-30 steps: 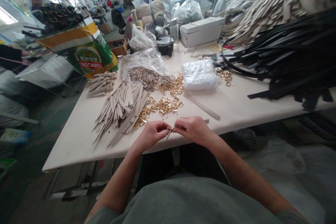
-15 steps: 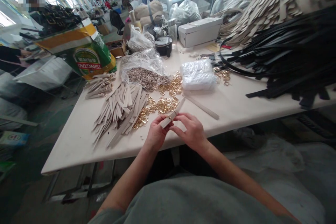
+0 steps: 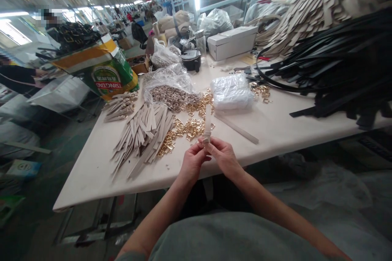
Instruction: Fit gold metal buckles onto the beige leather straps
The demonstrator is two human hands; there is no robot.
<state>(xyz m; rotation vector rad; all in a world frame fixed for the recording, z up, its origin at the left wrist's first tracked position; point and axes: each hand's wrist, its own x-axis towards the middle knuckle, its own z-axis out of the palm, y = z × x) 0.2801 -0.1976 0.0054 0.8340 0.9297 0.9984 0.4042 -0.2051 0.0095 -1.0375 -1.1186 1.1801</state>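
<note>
Both my hands meet over the table's front edge, pinching one pale beige strap (image 3: 208, 122) that points up and away from me. My left hand (image 3: 194, 160) grips its lower end with closed fingers. On the other side my right hand (image 3: 223, 155) presses thumb and fingers on the strap near a small band across it. The exact fitting there is partly hidden by fingertips. Just beyond lie gold buckles (image 3: 191, 127) in a loose heap. Left of them spreads a pile of beige straps (image 3: 142, 134). A pile of small beige loops (image 3: 171, 97) spills from a clear plastic bag.
A single strap (image 3: 237, 128) lies right of my hands, below a plastic-wrapped packet (image 3: 232, 91). Black straps (image 3: 337, 65) overhang the right side. A white box (image 3: 232, 43) and black pot (image 3: 191, 60) stand behind. A green carton (image 3: 107, 76) is at left; a person works beyond.
The strap has turned from slanting right to nearly upright. My right hand has closed in on it beside my left hand. The view has shifted slightly.
</note>
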